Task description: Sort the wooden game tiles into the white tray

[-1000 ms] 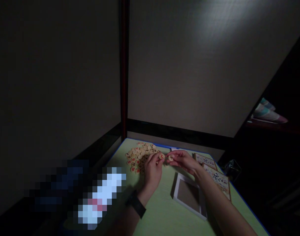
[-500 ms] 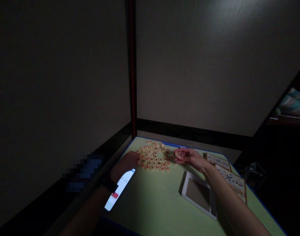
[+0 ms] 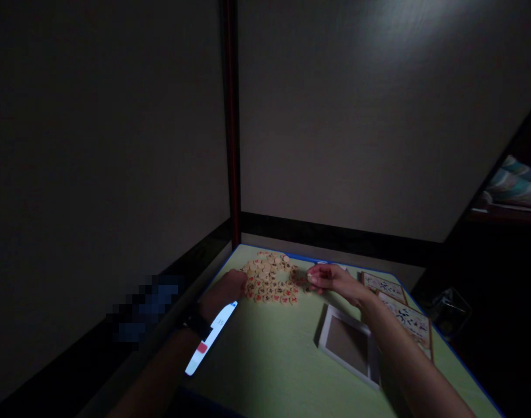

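A cluster of several round wooden game pieces (image 3: 272, 281) with red and dark marks lies at the far end of a pale green table (image 3: 274, 360). My left hand (image 3: 225, 291) rests at the cluster's left edge, fingers curled on the table; a dark band sits on its wrist. My right hand (image 3: 333, 278) hovers at the cluster's right edge, fingertips pinched together on a small piece that I can barely make out. The room is dim.
A lit phone (image 3: 211, 338) lies near the table's left edge by my left wrist. A shallow white-framed box (image 3: 348, 345) sits under my right forearm. Printed cards (image 3: 402, 313) lie at the right edge. Walls and a dark post (image 3: 230, 122) stand behind.
One second ago both hands met in front of the cluster, each pinching a piece. My left hand has since moved left and down to the table; my right hand stays by the cluster's right edge.
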`<state>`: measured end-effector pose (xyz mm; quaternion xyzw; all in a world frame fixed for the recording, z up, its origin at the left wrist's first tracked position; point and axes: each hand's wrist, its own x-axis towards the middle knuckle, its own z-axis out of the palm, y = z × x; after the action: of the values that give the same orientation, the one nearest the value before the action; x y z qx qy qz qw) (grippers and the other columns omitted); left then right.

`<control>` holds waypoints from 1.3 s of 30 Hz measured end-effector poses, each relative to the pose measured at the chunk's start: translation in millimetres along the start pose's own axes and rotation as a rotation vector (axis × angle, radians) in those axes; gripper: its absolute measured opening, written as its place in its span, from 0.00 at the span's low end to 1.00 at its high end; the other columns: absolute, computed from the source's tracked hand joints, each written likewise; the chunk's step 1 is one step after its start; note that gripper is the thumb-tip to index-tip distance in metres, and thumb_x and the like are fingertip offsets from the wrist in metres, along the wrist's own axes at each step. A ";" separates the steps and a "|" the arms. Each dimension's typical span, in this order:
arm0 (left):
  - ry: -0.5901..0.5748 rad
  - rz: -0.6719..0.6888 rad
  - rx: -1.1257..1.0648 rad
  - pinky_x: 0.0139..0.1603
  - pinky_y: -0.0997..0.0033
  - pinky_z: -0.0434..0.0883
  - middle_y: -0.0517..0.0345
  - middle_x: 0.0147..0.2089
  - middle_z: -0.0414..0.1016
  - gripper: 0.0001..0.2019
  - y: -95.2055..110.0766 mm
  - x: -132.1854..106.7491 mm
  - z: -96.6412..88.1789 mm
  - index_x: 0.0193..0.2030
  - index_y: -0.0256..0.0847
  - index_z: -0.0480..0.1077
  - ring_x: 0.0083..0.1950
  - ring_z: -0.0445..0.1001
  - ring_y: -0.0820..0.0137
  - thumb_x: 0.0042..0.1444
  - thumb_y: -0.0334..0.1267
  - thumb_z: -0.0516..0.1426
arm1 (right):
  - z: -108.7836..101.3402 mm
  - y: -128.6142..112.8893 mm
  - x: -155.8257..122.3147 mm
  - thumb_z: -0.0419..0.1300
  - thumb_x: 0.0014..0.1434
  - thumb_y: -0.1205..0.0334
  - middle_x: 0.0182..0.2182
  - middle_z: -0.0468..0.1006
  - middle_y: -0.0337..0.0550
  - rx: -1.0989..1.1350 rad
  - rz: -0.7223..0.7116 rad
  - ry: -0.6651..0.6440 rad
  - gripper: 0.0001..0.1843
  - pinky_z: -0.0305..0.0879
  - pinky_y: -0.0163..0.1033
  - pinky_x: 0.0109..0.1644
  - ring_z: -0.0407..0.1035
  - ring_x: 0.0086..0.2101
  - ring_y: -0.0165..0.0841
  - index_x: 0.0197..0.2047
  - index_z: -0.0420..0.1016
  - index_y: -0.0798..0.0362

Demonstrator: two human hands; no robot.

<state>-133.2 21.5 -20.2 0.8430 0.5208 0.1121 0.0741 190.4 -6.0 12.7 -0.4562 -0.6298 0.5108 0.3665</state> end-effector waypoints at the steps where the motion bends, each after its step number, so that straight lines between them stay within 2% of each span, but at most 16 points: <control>1: 0.017 0.005 -0.004 0.39 0.72 0.66 0.53 0.34 0.75 0.09 4.8 -2.7 -1.5 0.30 0.38 0.70 0.37 0.73 0.67 0.57 0.26 0.52 | 0.3 2.5 2.0 0.70 0.46 0.48 0.27 0.76 0.39 -0.055 -0.030 0.006 0.21 0.66 0.35 0.32 0.71 0.29 0.30 0.35 0.75 0.57; 4: 0.116 0.033 0.018 0.45 0.68 0.68 0.49 0.41 0.77 0.12 38.2 -11.8 -3.0 0.37 0.38 0.72 0.42 0.74 0.65 0.59 0.25 0.48 | 7.6 10.2 15.9 0.65 0.51 0.53 0.26 0.76 0.40 -0.367 -0.111 0.022 0.14 0.65 0.35 0.32 0.70 0.28 0.31 0.34 0.76 0.57; 6: 0.126 0.063 0.079 0.44 0.65 0.69 0.48 0.38 0.77 0.12 73.7 -17.6 1.8 0.36 0.38 0.73 0.41 0.75 0.63 0.58 0.25 0.49 | 19.0 12.7 32.0 0.63 0.52 0.60 0.27 0.77 0.41 -0.597 -0.107 0.039 0.08 0.65 0.35 0.32 0.70 0.29 0.31 0.33 0.76 0.57; 8: 0.141 0.169 0.083 0.43 0.64 0.69 0.49 0.37 0.78 0.10 110.0 -22.9 12.7 0.36 0.39 0.74 0.39 0.76 0.63 0.59 0.30 0.51 | 33.8 12.2 50.9 0.62 0.49 0.67 0.27 0.78 0.40 -0.712 -0.074 0.071 0.04 0.63 0.33 0.33 0.70 0.29 0.31 0.32 0.76 0.56; 10: 0.177 0.249 0.059 0.43 0.63 0.69 0.49 0.35 0.79 0.10 137.1 -27.5 28.0 0.34 0.39 0.76 0.38 0.76 0.63 0.59 0.34 0.53 | 48.6 9.7 68.5 0.62 0.46 0.71 0.30 0.79 0.43 -0.840 -0.039 0.124 0.10 0.61 0.33 0.35 0.71 0.32 0.33 0.35 0.77 0.55; 12: 0.208 0.303 0.036 0.42 0.62 0.70 0.49 0.34 0.79 0.08 150.1 -30.5 44.1 0.33 0.38 0.76 0.37 0.76 0.62 0.55 0.35 0.55 | 60.1 7.0 81.7 0.61 0.47 0.73 0.34 0.81 0.48 -0.957 -0.006 0.146 0.13 0.60 0.34 0.36 0.73 0.36 0.36 0.39 0.77 0.57; 15: 0.243 0.373 0.011 0.40 0.63 0.70 0.51 0.31 0.78 0.07 149.7 -31.9 62.0 0.32 0.38 0.76 0.35 0.76 0.63 0.53 0.35 0.56 | 68.0 4.6 91.3 0.59 0.48 0.73 0.38 0.81 0.52 -1.091 0.037 0.105 0.13 0.60 0.35 0.37 0.73 0.39 0.39 0.38 0.78 0.57; 19: 0.282 0.415 -0.006 0.38 0.65 0.70 0.53 0.30 0.78 0.06 143.4 -30.5 70.9 0.31 0.38 0.75 0.33 0.76 0.64 0.52 0.35 0.56 | 65.2 1.0 95.1 0.59 0.49 0.73 0.36 0.82 0.48 -1.200 0.059 -0.002 0.10 0.59 0.33 0.34 0.75 0.37 0.37 0.33 0.80 0.55; 23: 0.246 0.443 -0.001 0.38 0.64 0.70 0.53 0.30 0.78 0.07 146.0 -29.1 71.5 0.31 0.38 0.74 0.33 0.76 0.63 0.53 0.37 0.57 | 65.1 -7.8 99.5 0.58 0.55 0.69 0.37 0.83 0.47 -1.264 0.029 -0.040 0.10 0.59 0.32 0.35 0.75 0.38 0.36 0.36 0.81 0.53; 27: 0.213 0.468 0.007 0.38 0.64 0.71 0.53 0.31 0.78 0.08 148.0 -28.9 70.5 0.31 0.38 0.74 0.33 0.76 0.63 0.54 0.39 0.57 | 77.7 -13.9 103.5 0.60 0.56 0.63 0.38 0.83 0.46 -1.299 -0.021 -0.075 0.09 0.60 0.32 0.37 0.75 0.40 0.37 0.38 0.81 0.51; 31: 0.203 0.454 0.011 0.38 0.64 0.71 0.52 0.31 0.78 0.08 147.0 -28.9 68.4 0.32 0.37 0.74 0.34 0.76 0.63 0.54 0.38 0.57 | 88.7 -14.8 106.3 0.60 0.54 0.66 0.38 0.83 0.47 -1.334 -0.045 -0.107 0.09 0.61 0.33 0.37 0.75 0.40 0.37 0.37 0.81 0.52; 35: 0.194 0.452 0.011 0.38 0.64 0.71 0.52 0.31 0.78 0.08 146.4 -28.4 66.8 0.32 0.37 0.75 0.34 0.76 0.63 0.54 0.38 0.57 | 85.2 -15.0 110.4 0.60 0.54 0.66 0.39 0.83 0.48 -1.352 -0.021 -0.108 0.10 0.61 0.33 0.36 0.75 0.39 0.37 0.40 0.80 0.52; 39: 0.199 0.461 0.014 0.38 0.63 0.72 0.52 0.32 0.79 0.08 146.9 -28.4 67.1 0.32 0.37 0.75 0.34 0.77 0.62 0.54 0.38 0.57 | 76.3 -14.5 113.6 0.58 0.57 0.64 0.43 0.81 0.56 -1.371 0.040 -0.064 0.12 0.63 0.35 0.38 0.76 0.42 0.41 0.44 0.79 0.56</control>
<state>-1.0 -70.0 -52.5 0.9249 0.3202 0.2049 -0.0107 80.9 77.3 10.4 -0.5811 -0.8130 0.0169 -0.0333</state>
